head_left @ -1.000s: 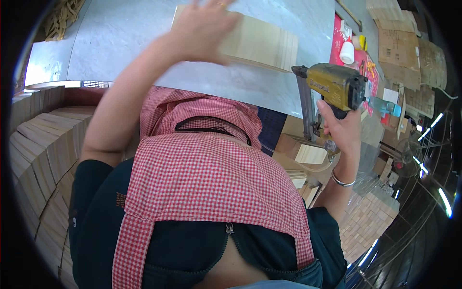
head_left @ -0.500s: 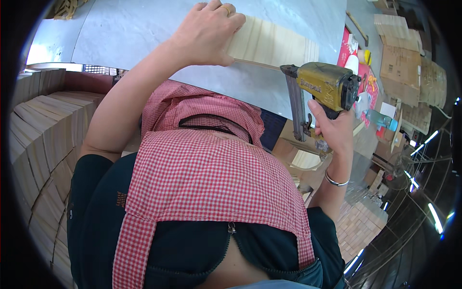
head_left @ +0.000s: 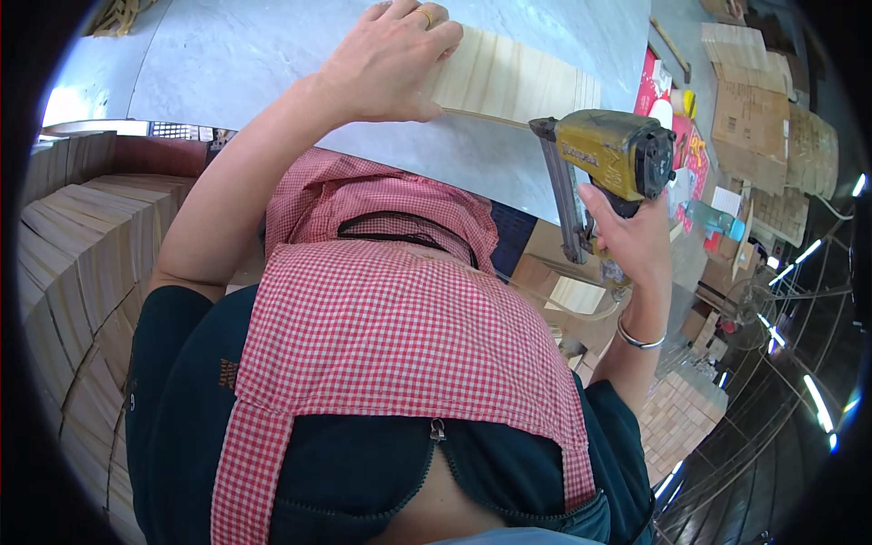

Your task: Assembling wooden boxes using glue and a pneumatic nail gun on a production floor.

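My left hand (head_left: 392,65), with a ring on one finger, is closed over the left end of a pale wooden piece (head_left: 504,74) on the grey tabletop (head_left: 232,59). Its thumb presses the near edge while the other fingers curl over the far side. Thin lines run across the wood near its right end. In my right hand (head_left: 636,238) is a yellow and black nail gun (head_left: 607,143), gripped by its handle. The gun's nose sits at the near right corner of the wood; whether it touches cannot be told.
Stacked wooden boards (head_left: 91,222) fill the left side below the table. At right are a blue-capped bottle (head_left: 716,221), a yellow tape roll (head_left: 685,103), a hammer (head_left: 670,47) and cardboard boxes (head_left: 752,127). Another box (head_left: 545,272) stands below the table's near edge.
The nail gun has shifted very slightly up and left and tilted a little at the corner of the wood. My left hand keeps its grip in nearly the same place.
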Demonstrator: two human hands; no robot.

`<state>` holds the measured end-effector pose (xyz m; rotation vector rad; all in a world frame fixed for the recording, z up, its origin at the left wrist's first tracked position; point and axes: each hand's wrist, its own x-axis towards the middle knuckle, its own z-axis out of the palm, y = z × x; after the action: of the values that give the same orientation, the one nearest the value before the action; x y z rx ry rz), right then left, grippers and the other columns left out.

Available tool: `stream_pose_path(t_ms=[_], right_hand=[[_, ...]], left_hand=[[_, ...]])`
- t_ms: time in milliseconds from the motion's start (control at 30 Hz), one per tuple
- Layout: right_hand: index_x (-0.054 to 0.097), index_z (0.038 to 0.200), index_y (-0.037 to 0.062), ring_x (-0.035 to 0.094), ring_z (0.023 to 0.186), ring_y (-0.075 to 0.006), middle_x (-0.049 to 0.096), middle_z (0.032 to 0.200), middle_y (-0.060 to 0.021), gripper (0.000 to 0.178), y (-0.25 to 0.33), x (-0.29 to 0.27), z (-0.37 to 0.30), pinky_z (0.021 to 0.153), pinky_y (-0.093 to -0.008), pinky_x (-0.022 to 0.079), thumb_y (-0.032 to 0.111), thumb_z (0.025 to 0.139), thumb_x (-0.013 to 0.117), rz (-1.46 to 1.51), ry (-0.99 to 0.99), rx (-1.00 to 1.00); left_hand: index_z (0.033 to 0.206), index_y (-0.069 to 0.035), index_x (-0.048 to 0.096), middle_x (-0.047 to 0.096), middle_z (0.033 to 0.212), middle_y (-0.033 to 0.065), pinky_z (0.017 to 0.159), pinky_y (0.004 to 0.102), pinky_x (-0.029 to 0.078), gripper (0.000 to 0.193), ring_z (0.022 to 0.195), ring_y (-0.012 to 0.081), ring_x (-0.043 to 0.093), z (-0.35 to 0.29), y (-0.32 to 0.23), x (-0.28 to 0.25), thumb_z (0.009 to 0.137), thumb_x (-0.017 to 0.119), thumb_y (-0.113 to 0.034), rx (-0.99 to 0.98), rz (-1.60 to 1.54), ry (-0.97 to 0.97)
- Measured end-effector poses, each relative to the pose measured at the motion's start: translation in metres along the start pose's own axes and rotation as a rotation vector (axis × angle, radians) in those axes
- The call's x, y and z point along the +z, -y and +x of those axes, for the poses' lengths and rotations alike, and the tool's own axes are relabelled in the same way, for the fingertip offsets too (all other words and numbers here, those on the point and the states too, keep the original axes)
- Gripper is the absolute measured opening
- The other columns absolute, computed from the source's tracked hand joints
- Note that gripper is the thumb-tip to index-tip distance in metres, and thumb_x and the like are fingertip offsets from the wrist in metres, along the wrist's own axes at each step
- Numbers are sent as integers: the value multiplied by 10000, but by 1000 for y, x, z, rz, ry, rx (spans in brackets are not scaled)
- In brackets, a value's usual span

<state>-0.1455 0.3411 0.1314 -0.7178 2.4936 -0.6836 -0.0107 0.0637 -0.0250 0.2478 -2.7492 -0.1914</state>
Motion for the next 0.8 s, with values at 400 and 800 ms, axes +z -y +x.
stream_pose_path(t_ms=[400, 800], right_hand=[[672, 1051, -39, 564, 548, -108, 676, 781, -67, 352, 34, 44, -8, 477, -223, 460, 211, 849, 816, 148, 97, -115], [696, 1061, -53, 728, 797, -210, 760, 956, -128, 303, 57, 65, -9, 652, -284, 559, 142, 853, 797, 172, 159, -22]], left_hand=[[1172, -97, 502, 497, 1389, 77, 1008, 383, 542, 684, 1125, 295, 590, -14, 15, -22, 597, 869, -136, -88, -601, 138], [1232, -125, 458, 509, 1384, 73, 1042, 399, 549, 807, 1169, 285, 592, -28, 23, 17, 570, 917, -168, -68, -589, -14]])
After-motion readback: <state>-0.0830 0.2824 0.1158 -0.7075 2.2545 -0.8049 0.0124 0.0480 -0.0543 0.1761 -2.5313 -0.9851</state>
